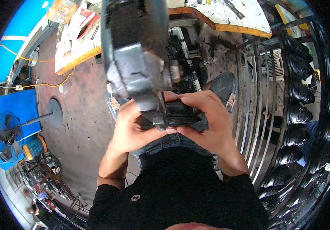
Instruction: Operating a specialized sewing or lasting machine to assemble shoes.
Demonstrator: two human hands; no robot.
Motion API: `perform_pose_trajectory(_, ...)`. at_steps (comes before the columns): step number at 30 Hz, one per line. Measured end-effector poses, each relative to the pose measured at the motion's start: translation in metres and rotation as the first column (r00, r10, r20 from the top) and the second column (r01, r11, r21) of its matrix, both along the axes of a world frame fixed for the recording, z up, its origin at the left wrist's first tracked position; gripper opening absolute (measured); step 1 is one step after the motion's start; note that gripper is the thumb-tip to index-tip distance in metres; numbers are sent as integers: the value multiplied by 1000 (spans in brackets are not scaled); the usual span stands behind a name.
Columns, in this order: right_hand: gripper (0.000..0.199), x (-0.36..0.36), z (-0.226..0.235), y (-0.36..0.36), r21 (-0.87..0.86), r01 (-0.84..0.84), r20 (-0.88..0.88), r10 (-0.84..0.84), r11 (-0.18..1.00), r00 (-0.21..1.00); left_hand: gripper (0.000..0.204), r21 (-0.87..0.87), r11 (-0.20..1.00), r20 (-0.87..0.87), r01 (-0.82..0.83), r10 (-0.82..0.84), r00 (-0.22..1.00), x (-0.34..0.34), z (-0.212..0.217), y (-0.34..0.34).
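Note:
Both my hands are closed around a black, shoe-like piece (182,114) in front of my lap. My left hand (131,128) grips its left side, its fingers partly hidden behind a machine head. On the other side my right hand (208,120) curls round it, with thumb below and fingers above. The worn metal machine head (136,71) stands large over the piece, and its narrow lower tip (160,119) is right at the piece. Whether the tip touches it I cannot tell. Much of the piece's left part is covered by the machine.
White tables with wooden edges (78,60) (243,31) flank the machine. A crate of black scraps (182,50) lies beyond it. Black shoes (300,114) fill a metal rack on the right. At left are a standing fan (9,132) and a yellow cable (63,80).

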State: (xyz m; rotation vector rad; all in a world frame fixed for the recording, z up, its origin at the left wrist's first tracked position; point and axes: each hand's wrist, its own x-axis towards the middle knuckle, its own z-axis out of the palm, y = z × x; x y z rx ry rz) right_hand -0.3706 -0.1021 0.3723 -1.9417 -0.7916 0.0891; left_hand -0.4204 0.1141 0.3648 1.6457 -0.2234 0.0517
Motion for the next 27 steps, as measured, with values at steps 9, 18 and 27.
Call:
perform_pose_trajectory(9,113,-5,-167,-15,407,79,-526,163,910,834,64,-216,973,-25,-80,76,997,-7,-28,-7)
perform_pose_trajectory(18,110,8,-153,-54,341,109,-763,207,934,612,61,-425,904,-10,-57,58,998,-11,-53,-8)
perform_pose_trajectory(27,108,22,-117,-129,34,224,-448,-185,974,875,71,-487,863,-71,-133,112,991,-15,-55,-19)
